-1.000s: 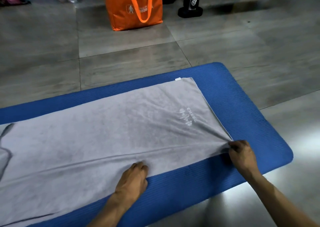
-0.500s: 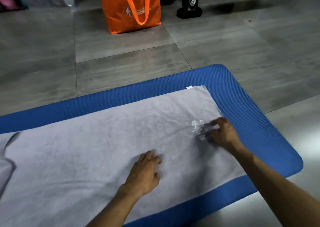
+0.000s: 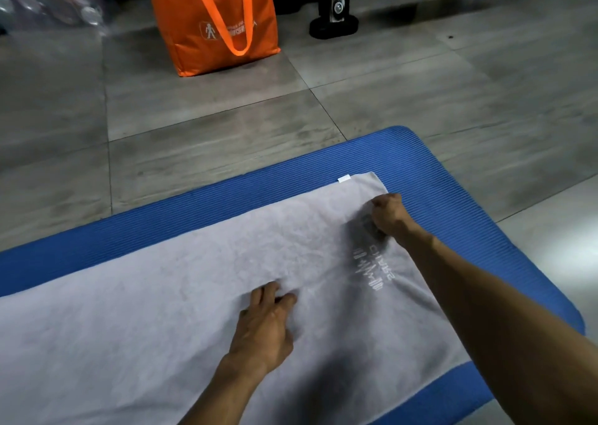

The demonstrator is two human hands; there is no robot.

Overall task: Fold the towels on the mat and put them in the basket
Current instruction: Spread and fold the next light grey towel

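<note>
**Grey towel, lengthwise fold closing at the far edge**

Grey towel [image 3: 181,295] lies along the blue mat [image 3: 453,178], my landmark. My right hand [image 3: 390,214] pinches the towel's near corner, carried over to just short of its far corner by the mat's far right end. My left hand [image 3: 263,324] rests on the cloth mid-mat, fingers loosely spread, holding a bunched edge down as far as I can tell.

To do this well, I judge: land the pinched corner square on the far corner under the white tag [image 3: 343,178], slide the left hand along so both long edges match, then smooth the crease.

Basket not in view; orange bag [image 3: 216,26] stands on the floor beyond the mat.
</note>
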